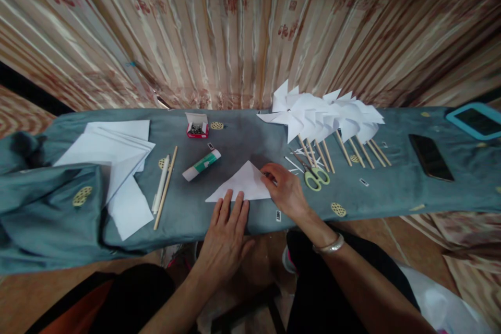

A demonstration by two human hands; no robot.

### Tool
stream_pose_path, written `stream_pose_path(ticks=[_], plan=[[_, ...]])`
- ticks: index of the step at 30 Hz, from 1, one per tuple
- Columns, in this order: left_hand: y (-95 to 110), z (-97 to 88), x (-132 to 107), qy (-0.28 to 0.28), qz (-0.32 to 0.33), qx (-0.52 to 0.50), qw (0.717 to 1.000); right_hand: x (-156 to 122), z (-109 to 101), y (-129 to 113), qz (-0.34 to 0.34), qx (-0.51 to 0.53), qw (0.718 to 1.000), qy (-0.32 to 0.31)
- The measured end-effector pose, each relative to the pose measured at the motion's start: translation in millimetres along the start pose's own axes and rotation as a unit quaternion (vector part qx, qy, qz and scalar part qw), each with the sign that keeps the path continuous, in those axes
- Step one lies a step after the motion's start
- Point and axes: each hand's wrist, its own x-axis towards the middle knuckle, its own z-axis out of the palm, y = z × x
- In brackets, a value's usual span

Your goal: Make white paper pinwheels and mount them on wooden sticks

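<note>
A white sheet of paper (246,182), folded into a triangle, lies on the cloth-covered table in front of me. My left hand (227,229) rests with fingers stretched out over its lower edge, pressing it flat. At the paper's right side, my right hand (285,188) has its fingers curled together on the edge; the fingertips are partly hidden. Just right of that hand are scissors (316,178) with green handles and some thin white paper strips (293,164). A glue stick (201,165) with a green label lies to the upper left of the folded paper.
White paper pinwheels (329,112) on wooden sticks lie in a row at the back right. Farther right are a phone (430,156) and a blue-framed tablet (477,120). Leftward are a small red box (198,128) of metal pins, a pen (160,185), a wooden stick (166,188) and paper sheets (131,209).
</note>
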Motion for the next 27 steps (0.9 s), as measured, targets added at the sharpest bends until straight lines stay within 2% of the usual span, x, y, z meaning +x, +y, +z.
stream_pose_path(ticks=[5,21,27], plan=[[-0.2,-0.2,-0.4,0.005,0.006,0.001,1.0,-0.9,0.4,0.5,-0.021,-0.017,1.0,0.004],[-1.2,-2.9,0.5,-0.007,0.004,-0.013,1.0,2.7,-1.4,-0.2,0.0,0.001,1.0,-0.019],[-1.3,-2.1,-0.1,-0.005,0.004,-0.02,1.0,3.0,-1.5,0.1,-0.014,-0.013,1.0,-0.023]])
